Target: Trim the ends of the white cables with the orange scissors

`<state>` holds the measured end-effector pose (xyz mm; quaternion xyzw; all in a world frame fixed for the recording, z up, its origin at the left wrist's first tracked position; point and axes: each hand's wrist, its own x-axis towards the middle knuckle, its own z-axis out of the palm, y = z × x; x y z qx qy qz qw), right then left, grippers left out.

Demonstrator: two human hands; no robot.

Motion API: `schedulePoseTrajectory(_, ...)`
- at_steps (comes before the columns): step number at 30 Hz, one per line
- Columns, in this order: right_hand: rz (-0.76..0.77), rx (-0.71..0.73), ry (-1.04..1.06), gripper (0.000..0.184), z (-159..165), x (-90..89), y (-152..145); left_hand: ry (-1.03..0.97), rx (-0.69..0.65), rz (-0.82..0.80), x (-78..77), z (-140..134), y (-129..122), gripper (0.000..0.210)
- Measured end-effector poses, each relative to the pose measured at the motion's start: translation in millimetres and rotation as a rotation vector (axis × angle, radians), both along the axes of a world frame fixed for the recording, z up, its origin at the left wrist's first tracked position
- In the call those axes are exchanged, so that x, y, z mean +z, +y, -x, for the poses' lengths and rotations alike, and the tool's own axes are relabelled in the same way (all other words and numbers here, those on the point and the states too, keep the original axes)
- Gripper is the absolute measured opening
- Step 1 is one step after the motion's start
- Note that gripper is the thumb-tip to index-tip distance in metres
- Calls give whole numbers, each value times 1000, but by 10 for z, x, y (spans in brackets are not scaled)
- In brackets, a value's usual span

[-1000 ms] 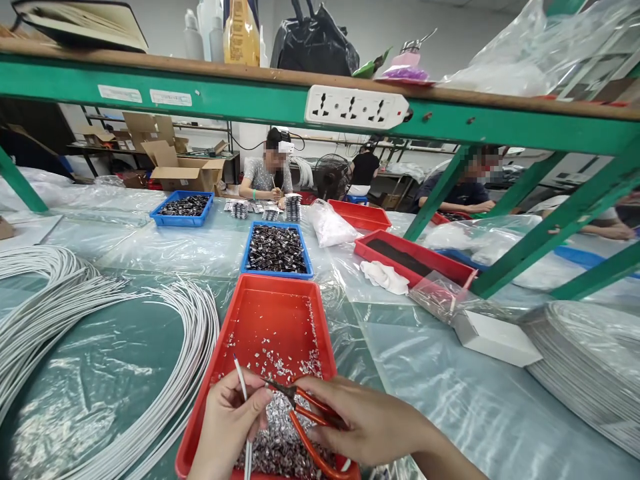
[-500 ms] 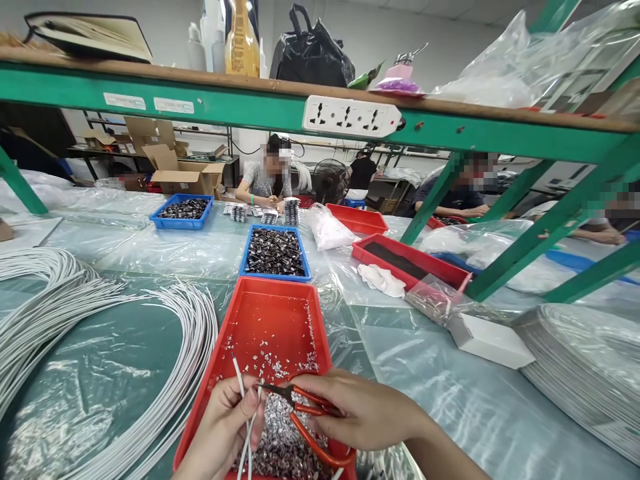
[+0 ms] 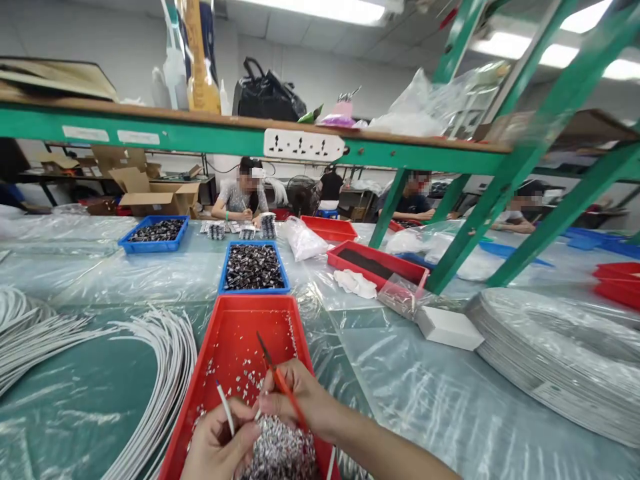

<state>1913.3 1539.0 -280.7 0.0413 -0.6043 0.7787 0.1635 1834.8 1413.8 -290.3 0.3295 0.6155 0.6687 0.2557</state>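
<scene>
Left hand (image 3: 215, 447) pinches thin white wire (image 3: 226, 418) over red plastic tray (image 3: 235, 333) | right hand (image 3: 295, 400) clamps red-handled cutters (image 3: 280, 383), now raised off wire | cut apparently finished

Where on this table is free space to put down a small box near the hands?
Free patches: the plastic-covered table between the red tray and the white box, and the green area between tray and white cables. The tray's near end is crowded with metal bits.

The plastic-covered bench (image 3: 440, 400) carries red trays (image 3: 240, 333), blue trays (image 3: 254, 291), white cable bundles (image 3: 165, 360), a white box (image 3: 443, 327) and a cloth (image 3: 355, 283).
</scene>
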Motion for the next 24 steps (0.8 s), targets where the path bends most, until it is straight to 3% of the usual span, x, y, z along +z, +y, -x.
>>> schedulePoseTrajectory(1,153,112,-30,36,1,-7,14,145,27,-11,25,14,-11,48)
schedulePoseTrajectory(3,282,275,-90,46,8,-13,53,419,44,-20,43,57,-21,33)
schedulePoseTrajectory(5,265,318,-100,51,24,-2,80,410,-25,9,25,96,-12,27)
schedulePoseTrajectory(7,199,230,-64,43,39,35,80,92,-208,47,-1,111,7,35)
schedulePoseTrajectory(10,-17,-66,40,30,45,121,36,-540,-435,15,1,91,25,44)
schedulePoseTrajectory(12,-136,-211,77,32,50,157,0,-805,-446,-29,34,62,20,44)
schedulePoseTrajectory(13,-145,-227,71,34,57,160,-14,-824,-444,-44,53,45,16,43)
schedulePoseTrajectory(15,-74,-179,27,34,85,133,-25,-615,-362,-61,82,11,9,41)
schedulePoseTrajectory(18,11,-112,-52,39,144,53,-11,-196,-127,-49,86,-39,21,47)
schedulePoseTrajectory(21,-112,-262,-54,29,183,-8,11,-143,7,-33,36,-47,59,53)
schedulePoseTrajectory(24,-341,-477,30,13,196,-35,20,-206,16,-58,-34,28,91,53)
